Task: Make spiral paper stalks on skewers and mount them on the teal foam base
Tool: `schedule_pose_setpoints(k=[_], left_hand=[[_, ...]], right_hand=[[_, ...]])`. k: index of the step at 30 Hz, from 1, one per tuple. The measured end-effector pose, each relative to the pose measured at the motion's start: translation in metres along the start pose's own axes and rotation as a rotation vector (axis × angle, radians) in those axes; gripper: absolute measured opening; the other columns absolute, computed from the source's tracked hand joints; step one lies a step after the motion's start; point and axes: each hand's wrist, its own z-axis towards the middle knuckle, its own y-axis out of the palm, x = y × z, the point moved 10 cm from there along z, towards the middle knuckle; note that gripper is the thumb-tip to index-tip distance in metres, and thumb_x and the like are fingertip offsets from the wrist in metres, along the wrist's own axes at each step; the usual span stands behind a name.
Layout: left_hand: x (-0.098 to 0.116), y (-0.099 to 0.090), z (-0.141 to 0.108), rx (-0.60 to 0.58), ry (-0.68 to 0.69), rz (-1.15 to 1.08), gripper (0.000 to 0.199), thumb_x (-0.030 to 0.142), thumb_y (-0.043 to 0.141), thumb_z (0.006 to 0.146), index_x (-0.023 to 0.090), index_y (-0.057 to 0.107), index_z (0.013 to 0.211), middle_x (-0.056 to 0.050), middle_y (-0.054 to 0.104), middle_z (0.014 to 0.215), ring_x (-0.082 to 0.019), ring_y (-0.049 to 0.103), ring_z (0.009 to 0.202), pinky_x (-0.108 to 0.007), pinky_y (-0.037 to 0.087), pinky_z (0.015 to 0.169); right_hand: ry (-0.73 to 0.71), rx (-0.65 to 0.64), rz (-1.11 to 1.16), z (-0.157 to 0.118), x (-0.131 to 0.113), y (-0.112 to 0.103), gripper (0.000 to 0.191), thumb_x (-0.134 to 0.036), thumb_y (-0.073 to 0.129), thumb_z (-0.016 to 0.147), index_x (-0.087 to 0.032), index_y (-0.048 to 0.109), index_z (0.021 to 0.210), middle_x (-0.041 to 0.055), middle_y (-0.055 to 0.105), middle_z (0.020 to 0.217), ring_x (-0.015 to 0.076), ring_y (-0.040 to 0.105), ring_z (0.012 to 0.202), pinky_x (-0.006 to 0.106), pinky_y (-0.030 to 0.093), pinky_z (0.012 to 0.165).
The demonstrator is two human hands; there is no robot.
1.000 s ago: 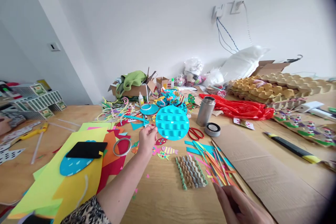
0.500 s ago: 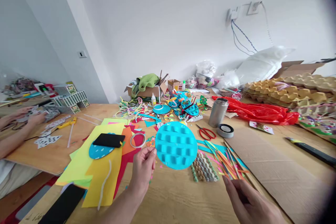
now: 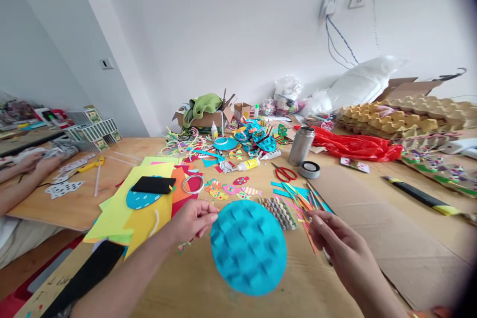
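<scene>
Apparently the left hand (image 3: 193,221) pinches the blue disc (image 3: 249,248); one-edge support could cause sagging. Beside it, the right hand (image 3: 337,238) is narrow-fingered, contents unclear.

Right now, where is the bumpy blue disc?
In the head view, the bumpy blue disc is low, just right of centre, held by its left edge in the left hand. Twisted cords show beyond its upper right edge.

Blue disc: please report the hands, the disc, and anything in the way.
Left hand pinching blue disc by its edge. Disc held above wooden table. Right hand apart from disc. Twisted strands partly hidden behind disc.
</scene>
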Motion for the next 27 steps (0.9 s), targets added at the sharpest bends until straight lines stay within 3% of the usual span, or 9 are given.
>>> schedule_pose_setpoints(k=[3, 6, 11, 13, 16, 19, 22, 25, 27], left_hand=[[0.017, 0.018, 0.005, -0.31, -0.022, 0.177, 0.021, 0.035, 0.06, 0.076, 0.017, 0.061, 0.066, 0.004, 0.048, 0.041, -0.007, 0.037, 0.035, -0.017, 0.028, 0.038], [0.031, 0.037, 0.02, -0.506, -0.029, 0.299, 0.019, 0.034, 0.062, 0.074, 0.018, 0.062, 0.065, 0.003, 0.05, 0.041, -0.008, 0.039, 0.035, -0.018, 0.029, 0.037], [0.029, 0.086, 0.042, -0.896, -0.101, 0.453, 0.009, 0.023, 0.067, 0.068, 0.016, 0.062, 0.068, 0.005, 0.053, 0.043, -0.009, 0.047, 0.038, -0.017, 0.033, 0.039], [0.027, 0.098, 0.052, -0.943, -0.115, 0.478, 0.008, 0.019, 0.065, 0.068, 0.016, 0.061, 0.063, 0.005, 0.052, 0.041, -0.009, 0.045, 0.038, -0.017, 0.033, 0.038], [0.018, 0.109, 0.062, -0.976, -0.144, 0.504, 0.011, 0.018, 0.066, 0.067, 0.015, 0.061, 0.057, 0.003, 0.051, 0.04, -0.01, 0.044, 0.037, -0.019, 0.032, 0.037], [0.01, 0.11, 0.073, -0.931, -0.147, 0.507, 0.009, 0.02, 0.066, 0.066, 0.015, 0.062, 0.059, 0.003, 0.051, 0.041, -0.01, 0.045, 0.038, -0.019, 0.033, 0.037], [0.013, 0.096, 0.085, -0.754, -0.095, 0.49, 0.008, 0.023, 0.063, 0.07, 0.015, 0.064, 0.072, 0.003, 0.053, 0.046, -0.01, 0.049, 0.041, -0.019, 0.037, 0.04], [0.022, 0.064, 0.09, -0.485, -0.022, 0.464, 0.021, 0.025, 0.053, 0.079, 0.016, 0.06, 0.096, 0.004, 0.053, 0.055, -0.01, 0.053, 0.048, -0.018, 0.04, 0.044], [0.022, 0.045, 0.081, -0.375, 0.008, 0.451, 0.025, 0.026, 0.048, 0.083, 0.015, 0.057, 0.102, 0.003, 0.054, 0.06, -0.01, 0.055, 0.052, -0.017, 0.04, 0.045]], right_hand=[[0.068, -0.184, 0.081, -0.005, 0.005, 0.024, 0.04, -0.051, 0.059, 0.08, -0.014, 0.064, 0.095, 0.0053, 0.061, 0.076, 0.0119, 0.049, 0.058, 0.023, 0.039, 0.05], [0.13, -0.367, 0.049, -0.017, 0.009, 0.052, 0.042, -0.051, 0.055, 0.083, -0.013, 0.065, 0.098, 0.0082, 0.064, 0.086, 0.0113, 0.048, 0.06, 0.024, 0.038, 0.051], [0.16, -0.618, -0.105, -0.037, 0.015, 0.088, 0.044, -0.052, 0.054, 0.084, -0.013, 0.067, 0.1, 0.0004, 0.053, 0.064, 0.0103, 0.042, 0.057, 0.023, 0.032, 0.051], [0.166, -0.684, -0.139, -0.041, 0.018, 0.095, 0.043, -0.052, 0.053, 0.084, -0.013, 0.067, 0.096, -0.0014, 0.049, 0.06, 0.01, 0.04, 0.056, 0.023, 0.03, 0.051], [0.181, -0.728, -0.139, -0.043, 0.024, 0.099, 0.04, -0.051, 0.055, 0.083, -0.014, 0.066, 0.09, -0.0019, 0.049, 0.06, 0.0096, 0.04, 0.055, 0.024, 0.03, 0.052], [0.229, -0.734, -0.116, -0.046, 0.032, 0.102, 0.037, -0.05, 0.06, 0.08, -0.013, 0.065, 0.085, -0.0019, 0.052, 0.058, 0.0097, 0.044, 0.054, 0.024, 0.034, 0.052], [0.32, -0.683, -0.041, -0.048, 0.042, 0.102, 0.036, -0.049, 0.066, 0.075, -0.014, 0.062, 0.081, -0.0013, 0.057, 0.056, 0.0106, 0.05, 0.052, 0.023, 0.037, 0.051], [0.389, -0.612, 0.058, -0.049, 0.051, 0.103, 0.037, -0.049, 0.069, 0.073, -0.014, 0.06, 0.081, -0.0004, 0.061, 0.058, 0.0115, 0.056, 0.054, 0.023, 0.041, 0.051], [0.426, -0.585, 0.11, -0.05, 0.057, 0.104, 0.037, -0.048, 0.07, 0.072, -0.014, 0.06, 0.082, 0.0004, 0.063, 0.06, 0.0118, 0.059, 0.056, 0.022, 0.044, 0.052]])
